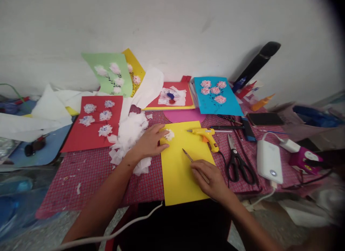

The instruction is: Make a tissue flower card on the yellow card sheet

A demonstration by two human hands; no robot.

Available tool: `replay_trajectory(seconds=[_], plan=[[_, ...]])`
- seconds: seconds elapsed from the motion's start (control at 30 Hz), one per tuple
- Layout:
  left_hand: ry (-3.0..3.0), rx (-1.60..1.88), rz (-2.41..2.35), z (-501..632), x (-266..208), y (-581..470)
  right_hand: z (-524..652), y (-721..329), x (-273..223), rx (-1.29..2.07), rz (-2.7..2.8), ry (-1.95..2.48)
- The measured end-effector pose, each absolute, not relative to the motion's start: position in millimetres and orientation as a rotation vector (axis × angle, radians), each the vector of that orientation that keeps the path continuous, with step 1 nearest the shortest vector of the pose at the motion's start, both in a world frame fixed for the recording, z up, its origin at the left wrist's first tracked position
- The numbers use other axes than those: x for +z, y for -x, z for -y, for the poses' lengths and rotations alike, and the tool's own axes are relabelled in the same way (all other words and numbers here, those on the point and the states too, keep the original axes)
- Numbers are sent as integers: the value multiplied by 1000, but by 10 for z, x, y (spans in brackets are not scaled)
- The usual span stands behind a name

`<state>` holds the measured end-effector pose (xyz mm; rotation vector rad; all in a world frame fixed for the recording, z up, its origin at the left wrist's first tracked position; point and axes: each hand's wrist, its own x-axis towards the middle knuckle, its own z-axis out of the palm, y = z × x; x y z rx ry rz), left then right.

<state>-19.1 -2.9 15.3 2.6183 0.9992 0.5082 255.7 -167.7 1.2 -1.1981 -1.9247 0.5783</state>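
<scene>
1. from my remote seat i'm seeing a yellow sheet (180,186) lying at the near edge of the tabletop (147,190), and i'm placing everything by it.
2. a white tissue flower (170,135) is sitting near the yellow sheet's far left corner, the only bloom i'm finding there.
3. the left hand (149,141) is reaching over the yellow sheet's left edge, fingers spread and thumb standing apart, right beside the flower; i'm unable to tell whether a fingertip is pressing it.
4. the right hand (208,177) is pinching a slim brush-like tool (188,155), its dark tip pointing over the middle of the yellow sheet; whether it is touching down, i'm not making out.
5. i'm judging the step as decorating this first flower: the blooms on the red card (93,140), left of the yellow sheet, are showing coloured tips, while this one is looking mostly white.
6. paint-stained paper (163,100) is lying beyond the yellow sheet's far edge, so colouring would be calling for a loaded tip, a light touch and a steadying left hand.
7. i'm also minding the glue gun (202,131), whose nozzle is overhanging the yellow sheet's far right part.
</scene>
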Motion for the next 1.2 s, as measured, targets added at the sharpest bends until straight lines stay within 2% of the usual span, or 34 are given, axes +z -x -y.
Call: replay_trajectory(seconds=[0.27,0.6,1.2], plan=[[-2570,542,-1098,23,154,188,1657,-2548,22,556,1943,1205],[-2646,431,-937,43,167,196,1666,-2547,-5,588,1927,1227],[-2680,644,-1038,-87,189,335,1663,-2528,12,549,1919,1257]])
